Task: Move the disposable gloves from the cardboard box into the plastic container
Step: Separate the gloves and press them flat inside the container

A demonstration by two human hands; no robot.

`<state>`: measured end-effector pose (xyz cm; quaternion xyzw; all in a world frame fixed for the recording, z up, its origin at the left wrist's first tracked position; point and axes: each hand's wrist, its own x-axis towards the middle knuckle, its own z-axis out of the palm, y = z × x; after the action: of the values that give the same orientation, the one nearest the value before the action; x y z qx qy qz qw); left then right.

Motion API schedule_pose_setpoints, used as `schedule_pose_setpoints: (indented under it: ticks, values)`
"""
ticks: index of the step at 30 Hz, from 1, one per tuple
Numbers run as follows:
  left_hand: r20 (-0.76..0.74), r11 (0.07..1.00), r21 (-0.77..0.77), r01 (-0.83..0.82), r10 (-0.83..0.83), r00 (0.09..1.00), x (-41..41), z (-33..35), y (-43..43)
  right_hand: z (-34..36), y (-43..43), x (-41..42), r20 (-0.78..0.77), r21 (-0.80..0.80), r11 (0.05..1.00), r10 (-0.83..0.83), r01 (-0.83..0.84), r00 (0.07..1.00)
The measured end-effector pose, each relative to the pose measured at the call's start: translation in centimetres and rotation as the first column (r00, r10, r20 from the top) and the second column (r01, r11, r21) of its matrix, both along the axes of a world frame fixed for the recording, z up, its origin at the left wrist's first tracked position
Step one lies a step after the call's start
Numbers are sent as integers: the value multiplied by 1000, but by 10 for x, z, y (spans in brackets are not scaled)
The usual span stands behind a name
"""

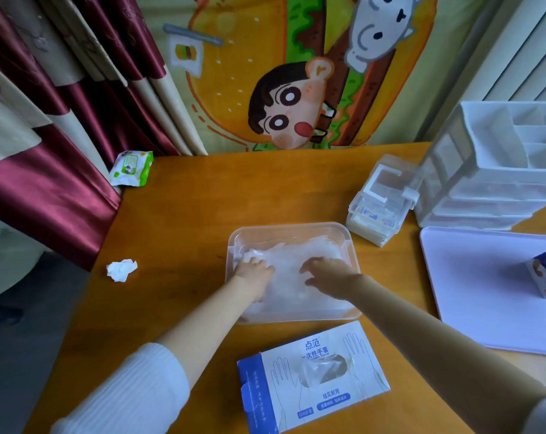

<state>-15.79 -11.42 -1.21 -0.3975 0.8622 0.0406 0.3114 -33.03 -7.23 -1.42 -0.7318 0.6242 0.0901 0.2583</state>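
Head view: both hands are in the container (289, 227), on top of the gloves (292, 270).
- Left hand (254, 272): on the pile's left end, fingers bent down into the film. Can't tell if it pinches any.
- Right hand (326, 274): on the right half, fingers spread and pressing, holding nothing.
- Gloves: a crumpled, translucent white heap of thin film. It fills most of the container floor and sits below the rim.
- Container: clear, long axis left-right, mid worktop (203, 195).
- Box (312, 377): just beside the container's near wall, towards the person and between the two forearms. Long axis roughly left-right, slightly skewed. Its oval top opening faces up and shows clear film, so probably some gloves are left inside.

Judgement: the next pull means drawing a hand back towards the body. The opening lies right of centre, so the right hand is the nearer one.
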Motion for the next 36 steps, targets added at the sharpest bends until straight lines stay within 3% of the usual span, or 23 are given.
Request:
schedule_pose_setpoints:
  ticks: [5, 8, 10, 13, 16, 19, 21, 26, 30, 36]
  values:
    - [-294, 990, -110, -85, 49, 954, 3, 33, 11, 32, 26, -15, 150, -382, 915, -80, 132, 985]
    - [-563, 978, -139, -158, 53, 825, 3, 46, 35, 38, 53, -20, 257, -596, 783, -25, 179, 966]
    - [-703, 973, -140, -183, 32, 710, 2, 53, 55, 37, 72, -21, 299, -668, 729, 78, 150, 951]
    - [-769, 982, -136, -132, -20, 639, 4, 55, 88, 27, 103, -18, 296, -642, 764, 175, 60, 939]
    - [-752, 993, -115, -8, -82, 654, 12, 47, 115, 5, 132, -16, 297, -494, 869, 181, -11, 937]
    - [-633, 996, -15, 89, -79, 770, 23, 32, 129, -13, 150, -15, 200, -235, 970, 116, -67, 973]
    - [-505, 993, 47, 111, -73, 860, 26, 22, 133, -18, 154, -12, 103, -150, 987, 75, -59, 992]
    - [-147, 964, 267, 17, 23, 989, 30, -2, 142, -10, 145, 2, 37, -117, 992, -40, 44, 999]
    - [-160, 956, 290, -49, 99, 982, 29, -7, 149, -6, 142, 8, 100, -80, 975, -197, 205, 975]
    - [-181, 950, 297, -99, 157, 971, 30, -4, 147, 12, 139, -7, 236, -206, 913, -304, 353, 923]
